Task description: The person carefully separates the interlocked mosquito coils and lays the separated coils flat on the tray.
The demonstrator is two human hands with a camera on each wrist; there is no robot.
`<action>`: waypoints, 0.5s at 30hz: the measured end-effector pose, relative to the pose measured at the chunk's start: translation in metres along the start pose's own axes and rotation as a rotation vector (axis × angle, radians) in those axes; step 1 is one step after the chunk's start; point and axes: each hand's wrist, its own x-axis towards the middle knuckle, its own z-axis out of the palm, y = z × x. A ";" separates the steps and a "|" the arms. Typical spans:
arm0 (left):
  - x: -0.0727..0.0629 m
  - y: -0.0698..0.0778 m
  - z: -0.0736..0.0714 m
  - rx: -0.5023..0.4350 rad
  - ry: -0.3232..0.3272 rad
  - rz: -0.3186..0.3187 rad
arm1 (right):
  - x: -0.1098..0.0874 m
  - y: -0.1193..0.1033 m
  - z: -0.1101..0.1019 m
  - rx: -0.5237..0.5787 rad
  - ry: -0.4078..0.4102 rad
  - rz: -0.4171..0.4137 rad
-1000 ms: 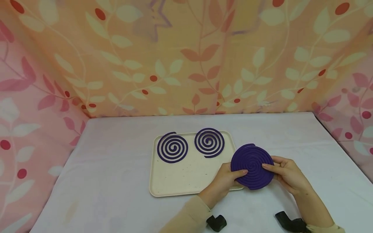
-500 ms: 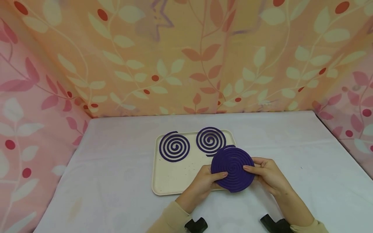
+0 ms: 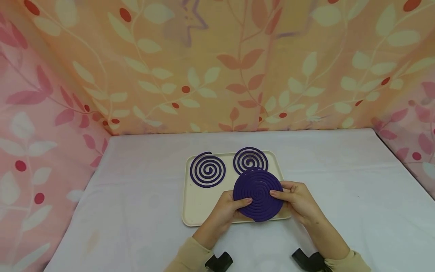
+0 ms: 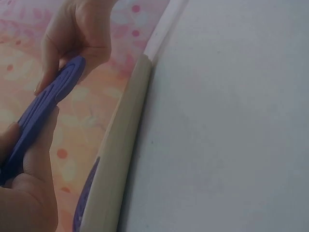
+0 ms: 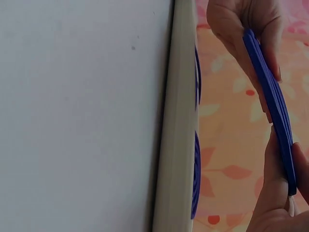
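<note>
In the head view we saw both hands grasping one tightly wound purple disc [image 3: 259, 192], which we found over the right part of the cream tray [image 3: 193, 217], slanted with its grooved face turned up toward us. The left hand [image 3: 222, 213] pinched the left edge: its thumb lay across the face, pointing toward the middle, and its other fingers passed behind. The right hand [image 3: 300, 204] gripped the right edge the same way, thumb on top, fingers underneath and mostly hidden. Farther off, on the tray's far half, we saw a left spiral [image 3: 208, 170] and a right spiral [image 3: 250, 161], the latter partly covered by the disc from our angle. The tray stood on a white tablecloth [image 3: 142, 181].

In the left wrist view we saw the disc nearly edge-on, raised clear of the tray's near rim. The left hand's thumb and fingers clasped it from opposite faces, parted only by its thickness; the right hand held the opposite end.

In the right wrist view we again saw the disc as a thin, slightly bowed band. The right hand squeezed one end between thumb and fingers, and the left hand clasped the other.
</note>
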 end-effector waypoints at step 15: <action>-0.014 0.002 -0.021 0.009 0.078 0.021 | 0.014 0.013 0.029 0.022 -0.001 0.043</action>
